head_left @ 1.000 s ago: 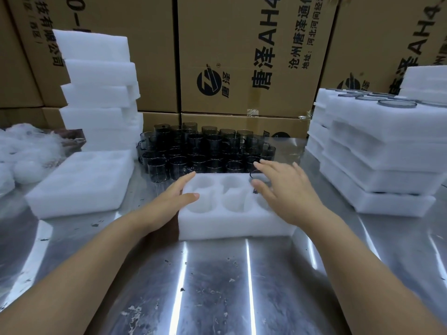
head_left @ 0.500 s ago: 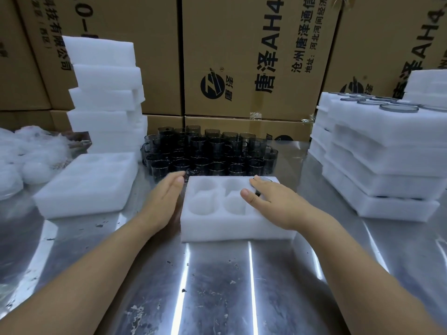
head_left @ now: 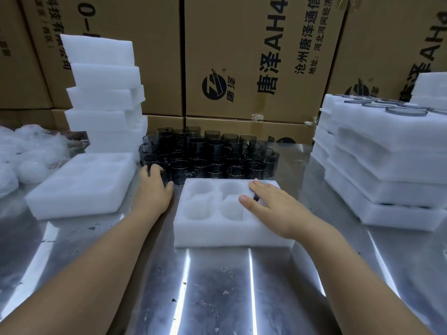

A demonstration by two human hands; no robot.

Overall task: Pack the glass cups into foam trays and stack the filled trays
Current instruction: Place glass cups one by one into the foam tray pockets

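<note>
Foam tray point(head_left: 232, 228) lies long axis left-right on the surface point(head_left: 217, 286). The right hand point(head_left: 273, 206) is on its right end, fingers point(head_left: 256, 188) near straight, laid flat over a seated cup point(head_left: 264, 182) without wrapping it; pockets left of them look empty. Left hand point(head_left: 152, 192) sits just left of the tray, fingers point(head_left: 156, 168) curled on the corner cup point(head_left: 164, 175) of the glass cups point(head_left: 212, 155) just beyond, so left looks nearer for the next pick.

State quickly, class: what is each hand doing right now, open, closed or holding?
Left hand: fingers on a loose cup; grip cannot be told.
Right hand: open, flat on the packed cup in the tray.
</note>
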